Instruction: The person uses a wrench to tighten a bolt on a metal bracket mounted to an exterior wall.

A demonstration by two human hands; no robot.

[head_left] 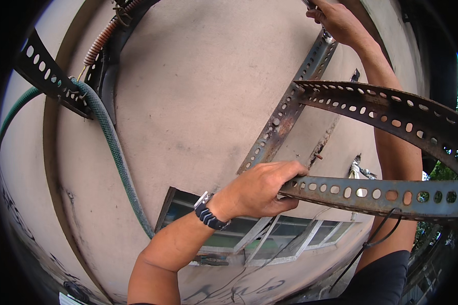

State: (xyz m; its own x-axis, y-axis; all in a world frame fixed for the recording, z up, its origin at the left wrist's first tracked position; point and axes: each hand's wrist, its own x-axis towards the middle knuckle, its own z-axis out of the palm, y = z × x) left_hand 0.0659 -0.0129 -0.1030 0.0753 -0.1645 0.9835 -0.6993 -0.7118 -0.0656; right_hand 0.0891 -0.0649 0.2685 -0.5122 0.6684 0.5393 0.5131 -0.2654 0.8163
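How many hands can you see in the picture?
2. The left hand grips the end of the lower metal bar with holes. The right hand is up by the top edge, above the slanted metal bar against the wall.

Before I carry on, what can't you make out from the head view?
Head view: grey metal item at the bare right hand, cut off by the upper edge; its kind is unclear.
Head view: near end of the long grey perforated metal bar, partly covered by the bare left hand.
Head view: green mesh-patterned hose, lower stretch hidden behind the left forearm.
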